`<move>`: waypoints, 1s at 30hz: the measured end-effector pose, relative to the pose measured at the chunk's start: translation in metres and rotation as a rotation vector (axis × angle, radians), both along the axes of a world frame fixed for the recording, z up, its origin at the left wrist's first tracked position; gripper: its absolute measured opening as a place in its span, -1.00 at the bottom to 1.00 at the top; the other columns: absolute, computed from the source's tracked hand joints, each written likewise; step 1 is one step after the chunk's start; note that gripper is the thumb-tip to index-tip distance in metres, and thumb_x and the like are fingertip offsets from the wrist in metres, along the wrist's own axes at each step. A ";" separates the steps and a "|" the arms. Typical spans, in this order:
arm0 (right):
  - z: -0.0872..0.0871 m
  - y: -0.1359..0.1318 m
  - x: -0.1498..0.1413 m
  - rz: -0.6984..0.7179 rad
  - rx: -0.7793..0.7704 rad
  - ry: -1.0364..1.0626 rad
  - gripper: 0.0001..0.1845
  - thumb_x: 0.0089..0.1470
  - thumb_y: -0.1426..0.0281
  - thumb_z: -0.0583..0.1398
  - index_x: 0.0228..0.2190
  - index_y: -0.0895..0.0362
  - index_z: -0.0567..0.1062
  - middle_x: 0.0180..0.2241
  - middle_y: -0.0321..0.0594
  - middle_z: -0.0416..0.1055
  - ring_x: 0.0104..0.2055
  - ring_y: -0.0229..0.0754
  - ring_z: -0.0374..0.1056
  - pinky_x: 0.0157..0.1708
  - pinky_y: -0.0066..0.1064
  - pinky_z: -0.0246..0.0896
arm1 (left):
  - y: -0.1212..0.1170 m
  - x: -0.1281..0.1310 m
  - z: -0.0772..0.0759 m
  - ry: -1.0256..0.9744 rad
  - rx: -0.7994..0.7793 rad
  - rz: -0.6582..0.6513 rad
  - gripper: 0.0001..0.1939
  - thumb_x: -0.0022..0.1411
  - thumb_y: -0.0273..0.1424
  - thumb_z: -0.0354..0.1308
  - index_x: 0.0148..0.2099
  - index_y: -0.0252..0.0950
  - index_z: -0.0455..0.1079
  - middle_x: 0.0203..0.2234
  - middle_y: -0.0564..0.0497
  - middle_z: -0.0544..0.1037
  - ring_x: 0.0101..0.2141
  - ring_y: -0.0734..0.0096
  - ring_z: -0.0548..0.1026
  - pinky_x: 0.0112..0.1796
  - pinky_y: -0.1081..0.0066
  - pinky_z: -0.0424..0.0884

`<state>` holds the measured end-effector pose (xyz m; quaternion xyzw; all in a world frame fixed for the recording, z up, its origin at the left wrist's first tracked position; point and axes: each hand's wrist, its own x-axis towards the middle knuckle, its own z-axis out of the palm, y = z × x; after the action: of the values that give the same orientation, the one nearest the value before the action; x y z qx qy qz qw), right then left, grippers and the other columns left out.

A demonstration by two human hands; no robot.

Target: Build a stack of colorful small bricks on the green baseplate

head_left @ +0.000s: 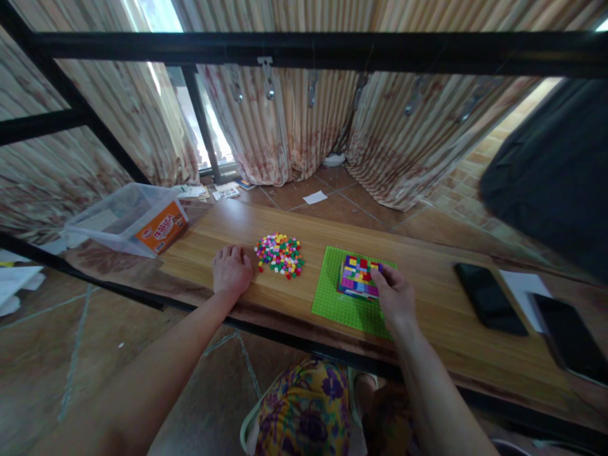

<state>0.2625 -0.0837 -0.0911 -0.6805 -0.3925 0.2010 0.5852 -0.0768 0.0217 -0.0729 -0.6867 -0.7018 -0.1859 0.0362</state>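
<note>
1. Phone country out to your right: a black smartphone [490,297] lies on the wooden tabletop [441,278], a second dark phone [572,339] sits beyond it, blurred, and white paper [525,285] shows between them.
2. Up ahead, a black metal bar [304,49] cuts right across your view, metal clips [270,88] dangling from it in front of the striped, flower-patterned curtains [308,126].
3. Closer in, your own right hand [396,291] is what blocks the view, covering part of the green studded baseplate [327,297] and the near right end of the brick block.
4. And there's the brick block [357,277] itself, sitting on that baseplate: a low, compact rectangle, its top a patchwork of purple, yellow, red, blue and white, with blue and white showing along the side facing you.
5. Your right thumb and fingers are at its right edge; gripping or merely pressing, you can't tell from this angle.
6. Over to your left hand [232,269], resting on the tabletop with fingers curled, just left of a loose heap of small multicoloured bricks [280,255]; whether anything is tucked inside, you can't tell.
7. Far left, your clear plastic bin [107,231] stands with its orange label [161,227] facing the tabletop; its contents are too cloudy to make out.
</note>
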 end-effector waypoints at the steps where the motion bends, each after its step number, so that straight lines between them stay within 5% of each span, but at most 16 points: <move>1: 0.000 0.000 -0.001 -0.015 -0.008 0.059 -0.47 -0.02 0.03 0.29 -0.16 0.19 0.59 -0.28 -0.09 0.60 -0.31 -0.12 0.50 -0.28 -0.25 0.44 | 0.000 0.000 0.000 0.000 -0.003 0.001 -0.60 0.31 -0.35 -0.07 0.07 -0.35 0.46 0.01 -0.24 0.52 0.04 -0.05 0.41 0.05 0.06 0.32; 15: 0.009 0.001 -0.011 -0.077 0.069 0.363 -0.49 -0.19 0.06 0.39 -0.25 0.14 0.57 -0.31 -0.22 0.56 -0.35 -0.19 0.46 -0.28 -0.29 0.42 | 0.000 0.000 0.000 0.013 -0.017 -0.005 -0.59 0.33 -0.35 -0.08 0.08 -0.37 0.45 0.02 -0.25 0.52 0.04 -0.05 0.41 0.06 0.07 0.31; 22: 0.046 -0.016 -0.030 -0.325 0.280 -0.107 -0.58 0.15 0.10 0.22 -0.14 0.17 0.55 -0.21 -0.07 0.54 -0.22 -0.11 0.47 -0.18 -0.24 0.37 | 0.000 0.001 0.000 0.003 -0.012 0.004 -0.61 0.33 -0.36 -0.07 0.05 -0.37 0.46 0.02 -0.27 0.51 0.04 -0.06 0.40 0.05 0.05 0.32; 26: 0.051 -0.019 -0.080 0.067 0.286 -0.312 -0.77 0.22 0.23 0.18 -0.26 0.09 0.57 -0.28 -0.15 0.55 -0.23 -0.12 0.47 -0.17 -0.25 0.38 | -0.001 0.001 -0.001 0.009 -0.012 -0.001 -0.64 0.33 -0.37 -0.07 0.01 -0.36 0.48 -0.01 -0.27 0.52 0.03 -0.04 0.41 0.05 0.06 0.31; 30: 0.038 -0.008 -0.122 0.415 0.188 -0.424 -0.76 0.27 0.34 0.10 -0.24 0.05 0.58 -0.24 -0.14 0.56 -0.19 -0.12 0.48 -0.13 -0.26 0.39 | -0.002 0.000 -0.002 -0.004 -0.001 -0.010 -0.65 0.33 -0.38 -0.06 0.01 -0.36 0.47 -0.01 -0.24 0.53 0.03 -0.01 0.41 0.05 0.09 0.31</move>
<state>0.1408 -0.0921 -0.0532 -0.5555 -0.6532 0.1325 0.4972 -0.0766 0.0197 -0.0751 -0.6898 -0.6986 -0.1870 0.0338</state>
